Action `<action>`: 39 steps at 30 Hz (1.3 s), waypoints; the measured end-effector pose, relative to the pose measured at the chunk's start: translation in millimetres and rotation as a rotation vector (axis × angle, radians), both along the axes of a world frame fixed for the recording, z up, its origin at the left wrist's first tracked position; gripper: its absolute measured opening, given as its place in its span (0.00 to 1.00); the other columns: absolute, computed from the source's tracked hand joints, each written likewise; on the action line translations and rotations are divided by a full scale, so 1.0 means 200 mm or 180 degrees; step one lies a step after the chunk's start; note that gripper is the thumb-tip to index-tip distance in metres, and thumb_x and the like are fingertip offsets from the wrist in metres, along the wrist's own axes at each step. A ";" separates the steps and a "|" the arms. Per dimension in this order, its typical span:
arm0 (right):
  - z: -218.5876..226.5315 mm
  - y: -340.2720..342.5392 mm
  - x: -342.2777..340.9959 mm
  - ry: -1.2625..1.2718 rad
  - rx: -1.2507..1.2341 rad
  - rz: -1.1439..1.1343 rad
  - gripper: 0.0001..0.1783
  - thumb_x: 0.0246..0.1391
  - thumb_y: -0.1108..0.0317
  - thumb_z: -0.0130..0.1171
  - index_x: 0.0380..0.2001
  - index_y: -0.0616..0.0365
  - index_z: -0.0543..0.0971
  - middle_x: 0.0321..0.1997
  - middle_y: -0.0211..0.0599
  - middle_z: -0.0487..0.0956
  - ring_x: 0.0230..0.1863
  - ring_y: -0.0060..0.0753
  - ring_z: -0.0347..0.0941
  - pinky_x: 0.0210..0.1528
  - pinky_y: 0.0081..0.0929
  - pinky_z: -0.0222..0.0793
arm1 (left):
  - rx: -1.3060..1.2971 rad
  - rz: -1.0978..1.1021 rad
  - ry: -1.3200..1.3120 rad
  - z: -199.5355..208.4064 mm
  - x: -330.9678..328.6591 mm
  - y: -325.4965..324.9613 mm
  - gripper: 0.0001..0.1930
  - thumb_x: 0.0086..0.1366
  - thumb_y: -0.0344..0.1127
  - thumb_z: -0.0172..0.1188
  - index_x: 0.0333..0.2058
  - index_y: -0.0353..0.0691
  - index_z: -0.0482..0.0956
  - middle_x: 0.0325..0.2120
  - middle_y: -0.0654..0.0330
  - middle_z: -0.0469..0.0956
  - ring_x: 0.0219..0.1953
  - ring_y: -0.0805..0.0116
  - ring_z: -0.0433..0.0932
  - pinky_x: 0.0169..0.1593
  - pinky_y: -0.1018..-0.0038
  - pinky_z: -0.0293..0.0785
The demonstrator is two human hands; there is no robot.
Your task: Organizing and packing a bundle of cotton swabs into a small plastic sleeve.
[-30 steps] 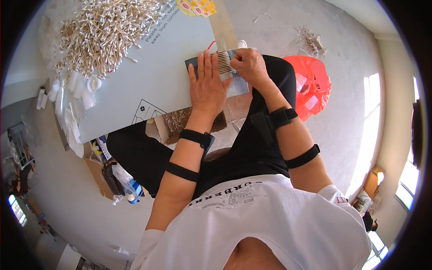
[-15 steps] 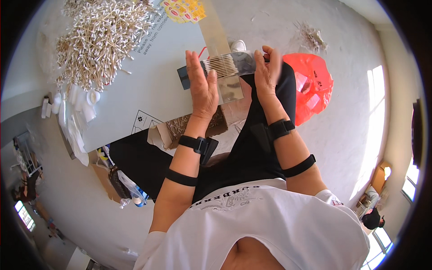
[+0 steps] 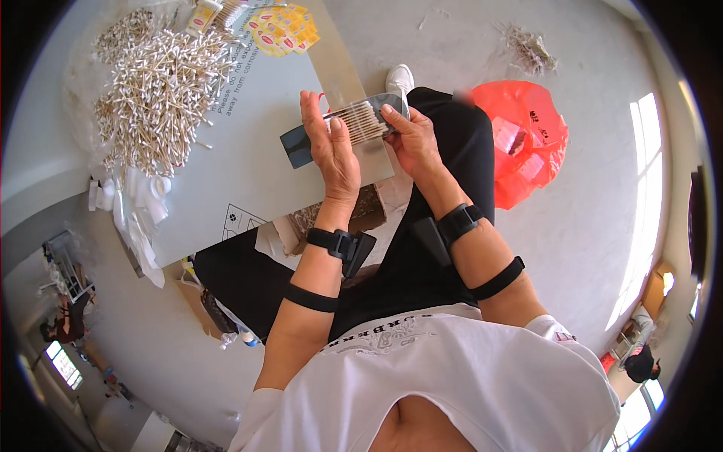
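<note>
- Cotton swabs, lined up in a neat little row, are held right at the grip, between the two hands.
- On its right end the row is pinched by the right hand, thumb on top, fingers curled underneath, so that side's pretty much clamped on the swabs.
- On its left end the row is met by the left hand, held flat, fingers straight and thumb apart; how hard it's pressed can't be told.
- Just left of the grip, a dark grey flat piece is partly covered by the left hand.
- Farther left and beyond the grip, a big messy pile is spread on the grey table, with yellow labels scattered nearby.
- Bodyward of the grip, an open cardboard box is partly hidden by the left forearm.
- Right of the grip, past the knee, a red plastic bag can be seen.
</note>
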State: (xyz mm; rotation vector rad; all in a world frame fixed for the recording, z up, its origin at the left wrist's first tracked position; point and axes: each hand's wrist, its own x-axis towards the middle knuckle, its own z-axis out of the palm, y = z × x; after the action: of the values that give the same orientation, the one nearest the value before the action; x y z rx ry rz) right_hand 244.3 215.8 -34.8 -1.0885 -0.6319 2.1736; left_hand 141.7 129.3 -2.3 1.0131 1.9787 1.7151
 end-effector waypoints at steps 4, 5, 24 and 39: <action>-0.03 0.00 0.01 0.0072 -0.0012 0.0143 0.06 0.55 0.67 0.66 0.34 0.56 0.81 0.31 0.26 0.81 0.27 0.17 0.73 0.31 0.17 0.68 | 0.0144 -0.0053 -0.0248 0.00 0.00 0.00 0.34 0.75 0.52 0.39 0.68 0.31 0.49 0.70 0.42 0.45 0.73 0.50 0.43 0.72 0.60 0.42; -0.03 0.00 0.01 0.0077 -0.0025 0.0133 0.06 0.55 0.67 0.66 0.34 0.56 0.81 0.31 0.26 0.81 0.27 0.17 0.73 0.31 0.17 0.68 | 0.0131 -0.0062 -0.0244 0.00 0.01 0.01 0.34 0.75 0.52 0.39 0.68 0.31 0.49 0.70 0.42 0.45 0.73 0.50 0.43 0.72 0.60 0.42; -0.01 -0.04 0.00 -0.0125 0.0187 0.0079 0.09 0.59 0.63 0.64 0.37 0.57 0.81 0.31 0.22 0.80 0.28 0.12 0.70 0.30 0.15 0.65 | 0.0378 0.0141 -0.0112 -0.03 -0.18 0.09 0.24 0.69 0.33 0.54 0.61 0.35 0.63 0.61 0.49 0.63 0.64 0.55 0.63 0.64 0.63 0.62; -0.02 -0.02 0.02 0.0237 -0.0226 0.0069 0.10 0.61 0.66 0.61 0.41 0.62 0.79 0.38 0.33 0.83 0.37 0.24 0.79 0.43 0.26 0.77 | -0.2443 0.0539 0.1698 0.01 -1.00 0.53 0.20 0.47 0.44 0.75 0.38 0.43 0.82 0.42 0.53 0.76 0.50 0.51 0.72 0.54 0.58 0.70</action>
State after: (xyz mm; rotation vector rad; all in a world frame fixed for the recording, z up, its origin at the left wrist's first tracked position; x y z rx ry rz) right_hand 247.9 211.2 -38.0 -1.0361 -0.5394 2.2593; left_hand -59.1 235.0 -0.8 1.0742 2.7755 0.6118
